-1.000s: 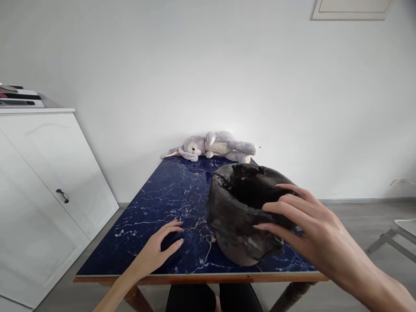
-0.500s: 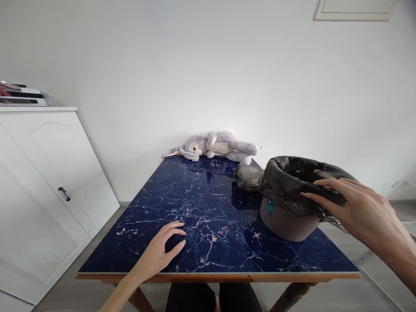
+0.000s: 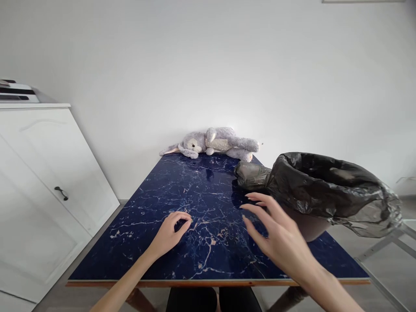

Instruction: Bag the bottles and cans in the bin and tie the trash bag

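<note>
My left hand (image 3: 172, 232) rests low over the blue marbled table (image 3: 156, 195), its thumb and fingertips brought together with nothing seen between them. In front of the bin, my right hand (image 3: 276, 229) hovers with fingers spread and holds nothing. The bin (image 3: 312, 223) stands at the right side of the table, partly behind that hand. A black bin bag (image 3: 318, 190) lines it and is folded over its rim. On the right the bag bulges past the table edge; on the left a bunched part of it (image 3: 253, 174) sticks out.
A grey plush rabbit (image 3: 221, 143) lies on its side at the table's far end, against the white wall. A white cabinet (image 3: 58, 173) stands to the left with a white and black device (image 3: 17, 93) on top. Pale metal bars (image 3: 383, 242) show at the lower right.
My right hand has let go of the bag's rim and moved left, in front of the bin. The bag now spreads out wider to the right. My left fingers have closed together.
</note>
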Demonstrator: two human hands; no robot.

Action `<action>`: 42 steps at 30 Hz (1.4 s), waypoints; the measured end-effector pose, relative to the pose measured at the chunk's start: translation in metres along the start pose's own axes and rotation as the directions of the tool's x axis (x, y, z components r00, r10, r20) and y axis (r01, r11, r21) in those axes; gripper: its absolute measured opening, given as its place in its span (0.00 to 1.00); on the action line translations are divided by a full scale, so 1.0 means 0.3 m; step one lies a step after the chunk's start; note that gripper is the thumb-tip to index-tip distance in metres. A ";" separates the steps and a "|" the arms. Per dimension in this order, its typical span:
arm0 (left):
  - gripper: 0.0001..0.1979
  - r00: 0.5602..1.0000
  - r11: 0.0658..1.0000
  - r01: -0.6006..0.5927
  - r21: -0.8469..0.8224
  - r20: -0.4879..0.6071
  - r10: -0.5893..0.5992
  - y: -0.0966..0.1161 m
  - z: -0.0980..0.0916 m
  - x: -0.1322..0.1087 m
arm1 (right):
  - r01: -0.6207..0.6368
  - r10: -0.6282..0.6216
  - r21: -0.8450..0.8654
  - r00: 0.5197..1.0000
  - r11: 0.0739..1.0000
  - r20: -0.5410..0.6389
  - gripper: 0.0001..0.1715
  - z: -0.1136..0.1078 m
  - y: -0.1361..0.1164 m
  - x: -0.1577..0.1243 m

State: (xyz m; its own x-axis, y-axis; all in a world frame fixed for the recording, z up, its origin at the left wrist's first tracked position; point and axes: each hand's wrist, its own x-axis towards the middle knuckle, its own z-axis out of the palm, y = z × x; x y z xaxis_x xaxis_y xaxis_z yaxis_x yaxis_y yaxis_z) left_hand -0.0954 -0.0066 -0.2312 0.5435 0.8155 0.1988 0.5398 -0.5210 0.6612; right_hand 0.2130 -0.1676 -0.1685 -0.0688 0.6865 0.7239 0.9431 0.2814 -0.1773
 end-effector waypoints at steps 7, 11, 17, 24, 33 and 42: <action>0.23 0.999 0.999 -0.051 -0.003 -0.016 0.051 -0.020 0.056 0.208 | -0.120 0.122 -0.161 0.993 0.980 0.001 0.22 0.405 0.221 -0.004; 0.23 0.999 1.000 -0.026 -0.012 -0.034 0.026 -0.049 0.054 0.299 | -0.150 0.152 -0.197 0.988 0.969 -0.005 0.23 0.503 0.286 0.031; 0.25 0.998 0.996 0.052 -0.077 -0.029 -0.055 -0.083 0.031 0.364 | -0.187 0.192 -0.248 0.981 0.951 -0.002 0.23 0.545 0.344 0.068; 0.25 0.998 0.993 0.064 -0.097 -0.020 -0.067 -0.087 0.032 0.369 | -0.250 0.252 -0.306 0.967 0.919 -0.034 0.19 0.558 0.399 0.063; 0.23 0.999 0.995 0.049 -0.085 -0.013 -0.050 -0.076 0.037 0.370 | -0.231 0.234 -0.296 0.972 0.927 -0.027 0.19 0.550 0.382 0.078; 0.20 0.992 0.998 -0.020 -0.051 -0.123 0.013 -0.058 0.053 0.369 | 0.111 -0.108 -0.031 0.989 0.993 0.097 0.29 0.522 0.158 0.127</action>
State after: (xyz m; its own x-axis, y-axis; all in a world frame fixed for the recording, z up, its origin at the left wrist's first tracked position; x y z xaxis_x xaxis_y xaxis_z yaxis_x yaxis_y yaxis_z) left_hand -0.0345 0.0886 -0.2323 0.4675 0.8333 0.2951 0.4952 -0.5234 0.6934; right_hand 0.2043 -0.0231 -0.2538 -0.2014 0.7138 0.6708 0.9392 0.3353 -0.0748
